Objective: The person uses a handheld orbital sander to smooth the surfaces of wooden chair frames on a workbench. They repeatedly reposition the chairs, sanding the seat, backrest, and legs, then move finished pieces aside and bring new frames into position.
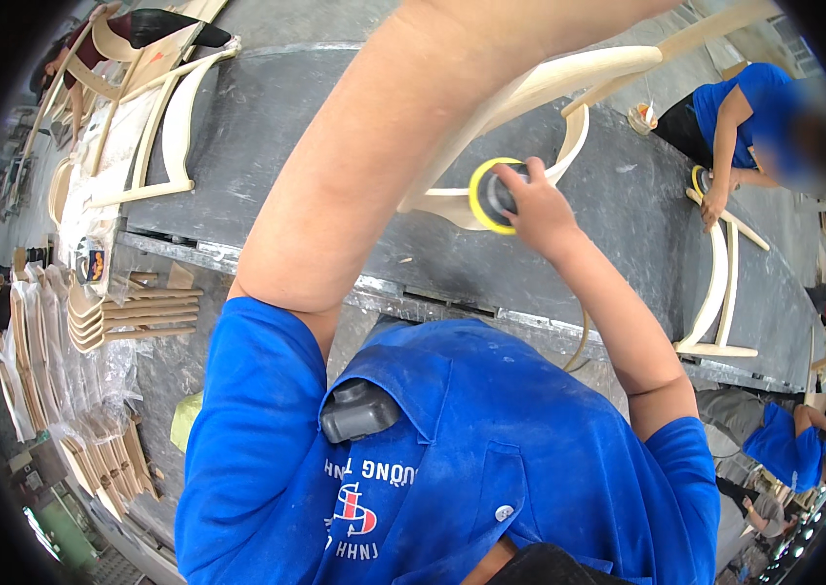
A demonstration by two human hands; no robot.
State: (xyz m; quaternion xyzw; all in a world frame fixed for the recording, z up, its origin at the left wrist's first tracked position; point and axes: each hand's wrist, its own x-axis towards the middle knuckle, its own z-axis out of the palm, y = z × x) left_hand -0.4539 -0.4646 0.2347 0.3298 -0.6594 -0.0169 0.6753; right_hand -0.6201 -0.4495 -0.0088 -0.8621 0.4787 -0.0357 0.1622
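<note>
In my right hand [545, 213] is a round sander with a yellow pad [478, 195] and a dark body. My fingers wrap over its top, and the pad is against a curved, pale wooden chair part [444, 206]. This piece belongs to a light wood chair frame [584, 68] lying on the dark worktable [335, 83]. My left forearm [374, 146] reaches up across the view and covers part of the frame. The left hand itself is beyond the upper edge, so what it holds or touches is hidden.
Another chair frame [179, 127] rests on the table at left. At right a co-worker in blue [725, 112] works at a third frame [718, 283]. Stacked curved wooden parts [145, 317] stand on the floor at left. A hose [584, 341] hangs near my right forearm.
</note>
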